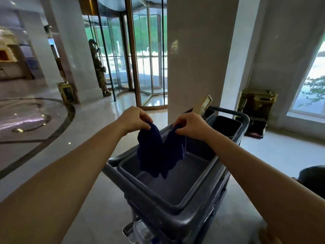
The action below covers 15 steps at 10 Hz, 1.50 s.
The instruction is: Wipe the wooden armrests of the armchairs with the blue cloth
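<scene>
A dark blue cloth [158, 152] hangs in front of me over a grey tub [175, 198] on a cleaning cart. My left hand [133, 118] pinches its left top corner and my right hand [190, 125] pinches its right top corner, so the cloth sags between them in a V. Its lower edge dangles just above the tub's bottom. No armchair armrest shows clearly; a dark rounded shape [313, 176] at the right edge may be a chair.
The grey cart [233, 113] carries a second dark bin [226, 125] at its far end. A white marble pillar [198, 59] stands right behind it. A revolving glass door [140, 59], a statue [99, 67] and gold bins [67, 92] [255, 106] line the polished lobby floor.
</scene>
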Each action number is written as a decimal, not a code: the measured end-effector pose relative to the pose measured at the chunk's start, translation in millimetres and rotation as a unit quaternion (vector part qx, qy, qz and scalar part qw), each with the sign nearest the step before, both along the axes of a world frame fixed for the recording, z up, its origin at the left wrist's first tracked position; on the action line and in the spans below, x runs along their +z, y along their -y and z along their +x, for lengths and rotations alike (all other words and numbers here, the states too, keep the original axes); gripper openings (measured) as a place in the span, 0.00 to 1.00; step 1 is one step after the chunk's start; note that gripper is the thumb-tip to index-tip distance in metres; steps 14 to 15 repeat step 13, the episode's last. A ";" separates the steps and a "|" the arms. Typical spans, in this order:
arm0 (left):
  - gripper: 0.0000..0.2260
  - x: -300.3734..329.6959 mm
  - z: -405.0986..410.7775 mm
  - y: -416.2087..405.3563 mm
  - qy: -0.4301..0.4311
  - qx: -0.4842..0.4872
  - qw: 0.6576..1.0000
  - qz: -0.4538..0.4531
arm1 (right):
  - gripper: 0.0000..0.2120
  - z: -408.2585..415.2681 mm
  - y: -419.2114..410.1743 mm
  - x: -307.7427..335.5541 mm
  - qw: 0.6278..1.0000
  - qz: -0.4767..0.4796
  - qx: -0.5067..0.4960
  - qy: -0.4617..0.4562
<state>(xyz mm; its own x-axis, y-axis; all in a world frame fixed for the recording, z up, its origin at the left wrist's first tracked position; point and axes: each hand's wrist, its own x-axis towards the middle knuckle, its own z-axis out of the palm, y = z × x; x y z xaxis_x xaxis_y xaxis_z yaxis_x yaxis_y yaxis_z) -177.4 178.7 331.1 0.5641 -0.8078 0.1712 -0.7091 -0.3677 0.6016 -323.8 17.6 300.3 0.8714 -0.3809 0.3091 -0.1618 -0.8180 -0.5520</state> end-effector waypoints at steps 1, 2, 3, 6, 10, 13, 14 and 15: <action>0.10 -21.4 38.5 26.6 -0.025 -0.021 0.999 0.013 | 0.06 26.9 22.4 -13.5 0.999 -0.003 -0.033 -0.023; 0.08 -57.4 73.3 51.7 -0.050 -0.048 0.997 0.029 | 0.06 48.3 38.5 -39.8 0.996 0.018 -0.075 -0.038; 0.08 -97.8 107.0 78.0 -0.051 -0.098 0.991 0.073 | 0.06 68.8 46.4 -77.4 0.990 0.051 -0.124 -0.053; 0.07 -189.0 156.4 134.5 -0.089 -0.243 0.953 0.155 | 0.08 105.5 34.6 -166.4 0.939 0.160 -0.284 -0.112; 0.08 -270.1 172.3 148.3 -0.152 -0.287 0.920 0.220 | 0.06 121.0 21.3 -239.2 0.881 0.250 -0.361 -0.176; 0.08 -268.1 181.4 171.1 -0.196 -0.298 0.904 0.237 | 0.08 121.2 36.3 -235.1 0.867 0.250 -0.383 -0.197; 0.08 -268.1 181.4 171.1 -0.196 -0.298 0.904 0.237 | 0.08 121.2 36.3 -235.1 0.867 0.250 -0.383 -0.197; 0.08 -268.1 181.4 171.1 -0.196 -0.298 0.904 0.237 | 0.08 121.2 36.3 -235.1 0.867 0.250 -0.383 -0.197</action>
